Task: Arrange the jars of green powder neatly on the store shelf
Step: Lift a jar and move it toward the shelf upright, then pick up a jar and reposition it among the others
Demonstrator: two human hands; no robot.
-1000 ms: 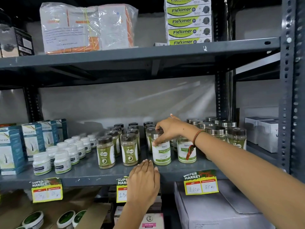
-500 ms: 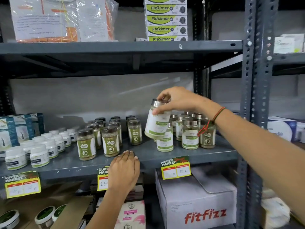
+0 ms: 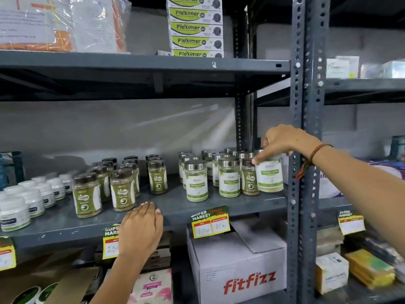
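The right hand [image 3: 282,142] is gripping a white-labelled jar of green powder [image 3: 269,175] from above, thumb and fingers closed around its lid, at the right of the frame beside the grey upright post [image 3: 304,150]. The jar is sitting on, or just above, the middle shelf [image 3: 219,206] at the right end of the front row; contact with the shelf cannot be told. It is standing upright, just beside a brown-lidded jar [image 3: 249,177] and in line with two more white-labelled jars [image 3: 196,181] to its left, probably so that the labels are all facing forward in one row. Holding it by the lid is likely keeping the fingers clear of the close-packed neighbours.

The left hand [image 3: 142,229] is lying flat on the shelf's front edge at lower centre, fingers together and holding nothing, seemingly bracing the person while reaching. It is well apart from the held jar. A second group of jars with green labels and dark lids [image 3: 86,195] is standing in loose columns at centre left, near small white tubs [image 3: 14,213] at the left edge.
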